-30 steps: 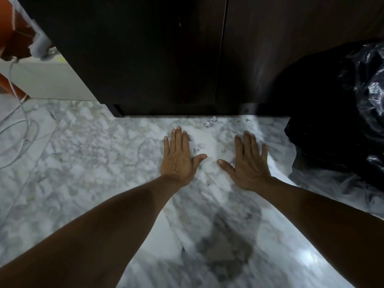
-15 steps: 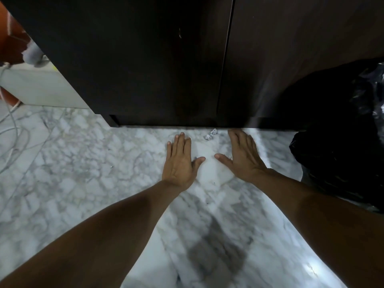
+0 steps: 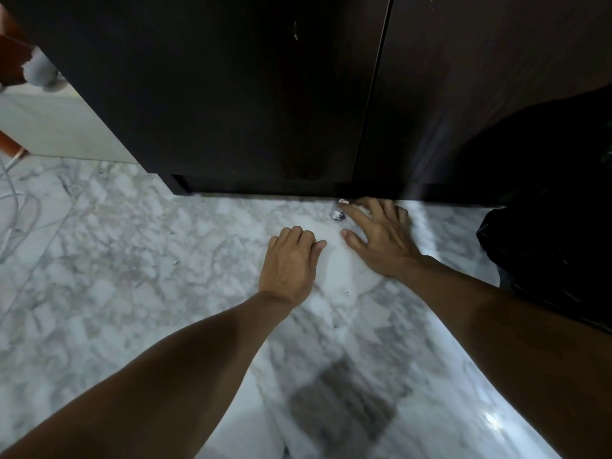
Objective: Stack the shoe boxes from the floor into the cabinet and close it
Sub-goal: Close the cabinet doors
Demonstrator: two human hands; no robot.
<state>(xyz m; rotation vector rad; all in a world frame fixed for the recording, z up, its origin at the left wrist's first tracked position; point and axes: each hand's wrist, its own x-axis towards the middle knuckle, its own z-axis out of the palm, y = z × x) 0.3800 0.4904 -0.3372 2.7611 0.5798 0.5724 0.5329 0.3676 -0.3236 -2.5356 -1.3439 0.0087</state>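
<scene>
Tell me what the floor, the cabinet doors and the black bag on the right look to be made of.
Floor: polished marble or marble-look tile, by its grey veining on white and a glare spot.
Cabinet doors: dark brown wood or wood-look laminate, smooth and fairly matt, with faint vertical grain; which one is unclear.
Black bag: probably thin plastic film, dark and crumpled.

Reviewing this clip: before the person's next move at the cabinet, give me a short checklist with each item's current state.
1. Cabinet doors shut: ok, only a thin seam shows.
2. Shoe boxes on the marble floor: none in view, elsewhere cannot tell.
3. Right hand free: ok, fingers spread at the cabinet's bottom edge.
4. Left hand free: fingers curled, holding nothing visible.
5. Crumpled scrap beside the right fingers: not ok, litter remains.
</scene>
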